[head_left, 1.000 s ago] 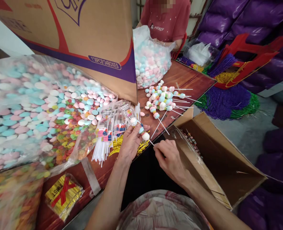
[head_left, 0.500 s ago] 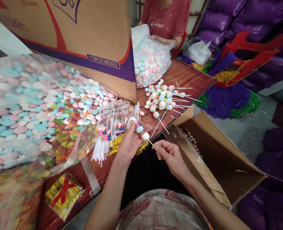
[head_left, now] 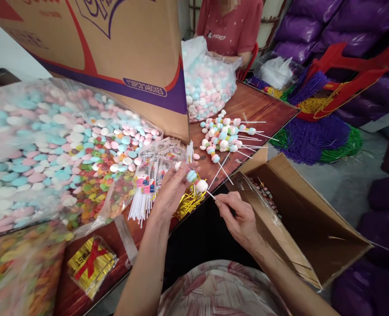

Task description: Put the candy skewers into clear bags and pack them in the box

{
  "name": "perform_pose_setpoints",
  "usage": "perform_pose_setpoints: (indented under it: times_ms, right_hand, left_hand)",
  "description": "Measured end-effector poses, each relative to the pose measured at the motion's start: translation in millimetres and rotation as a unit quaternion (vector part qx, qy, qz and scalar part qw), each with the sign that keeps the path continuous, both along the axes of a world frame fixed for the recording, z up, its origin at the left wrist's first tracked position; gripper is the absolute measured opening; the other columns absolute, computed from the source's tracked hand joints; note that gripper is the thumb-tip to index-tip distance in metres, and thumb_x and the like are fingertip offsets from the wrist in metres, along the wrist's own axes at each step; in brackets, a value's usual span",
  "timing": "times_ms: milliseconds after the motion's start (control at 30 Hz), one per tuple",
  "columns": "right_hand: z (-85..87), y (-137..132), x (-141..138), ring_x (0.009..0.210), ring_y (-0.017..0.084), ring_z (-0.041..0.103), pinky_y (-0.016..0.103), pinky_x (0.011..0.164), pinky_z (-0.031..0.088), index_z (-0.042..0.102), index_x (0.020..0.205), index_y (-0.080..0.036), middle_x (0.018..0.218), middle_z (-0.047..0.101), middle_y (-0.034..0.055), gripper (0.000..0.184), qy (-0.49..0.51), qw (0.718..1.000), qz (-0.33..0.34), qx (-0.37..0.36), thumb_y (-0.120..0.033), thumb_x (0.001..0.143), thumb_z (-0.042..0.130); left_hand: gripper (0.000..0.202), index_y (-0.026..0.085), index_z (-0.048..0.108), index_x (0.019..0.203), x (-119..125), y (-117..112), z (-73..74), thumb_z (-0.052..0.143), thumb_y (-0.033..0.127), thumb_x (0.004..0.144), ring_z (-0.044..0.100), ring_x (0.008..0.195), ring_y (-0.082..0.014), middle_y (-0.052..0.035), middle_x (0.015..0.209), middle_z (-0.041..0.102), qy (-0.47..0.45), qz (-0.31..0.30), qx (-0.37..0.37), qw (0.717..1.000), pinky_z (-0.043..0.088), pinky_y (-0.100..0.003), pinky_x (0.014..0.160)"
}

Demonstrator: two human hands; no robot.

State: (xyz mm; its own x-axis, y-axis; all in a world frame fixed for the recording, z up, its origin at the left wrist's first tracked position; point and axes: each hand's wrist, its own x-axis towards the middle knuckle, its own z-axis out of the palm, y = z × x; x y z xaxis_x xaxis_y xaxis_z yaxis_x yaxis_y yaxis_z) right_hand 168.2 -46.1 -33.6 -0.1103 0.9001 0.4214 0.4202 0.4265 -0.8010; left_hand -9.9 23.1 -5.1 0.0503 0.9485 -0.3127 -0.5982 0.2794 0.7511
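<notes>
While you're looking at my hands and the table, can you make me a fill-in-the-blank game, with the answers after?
1. The right hand pinches the candy skewer by its bare white ____.
2. On the gold twist-tie packet, red strips cross like the letter ____.
3. On the printed cardboard box, the word after 24 is ____.

Missing words: stick; X; BOXES.

Candy bag [head_left: 26, 153] left, skewers [head_left: 223, 135] on table [head_left: 251, 102], carton [head_left: 315, 237] right
</notes>
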Motion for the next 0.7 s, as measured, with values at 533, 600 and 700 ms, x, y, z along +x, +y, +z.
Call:
perform_pose_setpoints:
  times_ms: [533,600,700]
  right_hand:
    - [3.6,1,20,0.058,0.012,0.043,0.033,0.07,0.032,0.064,0.086,-0.02,0.059,0.054,-0.0029,0.016,-0.174,0.98,-0.004,0.097,-0.014,0.095,0.052]
    - [4.0,1,21,0.058,0.012,0.042,0.034,0.07,0.031,0.064,0.089,-0.02,0.059,0.054,-0.003,0.016,-0.207,0.97,-0.015,0.125,-0.012,0.094,0.052]
    - [1.3,2,17,0.059,0.012,0.042,0.034,0.071,0.03,0.064,0.092,-0.02,0.059,0.054,-0.0031,0.015,-0.241,0.956,-0.023,0.164,-0.011,0.094,0.052]
  left_hand:
    - [0.026,0.015,0.055,0.068,18,27,-0.4,0.075,0.029,0.08,0.06,0.053,-0.0103,0.0028,0.058,0.057,-0.04,0.116,-0.116,0.986,0.054,-0.025,0.061]
    - [0.028,0.015,0.055,0.067,18,25,-2.7,0.075,0.031,0.079,0.062,0.056,-0.0118,0.0021,0.059,0.058,-0.045,0.122,-0.117,0.985,0.054,-0.026,0.062]
    - [0.031,0.015,0.056,0.067,21,23,-5.3,0.073,0.036,0.081,0.063,0.06,-0.0119,0.0019,0.06,0.057,-0.059,0.122,-0.102,0.985,0.055,-0.026,0.066]
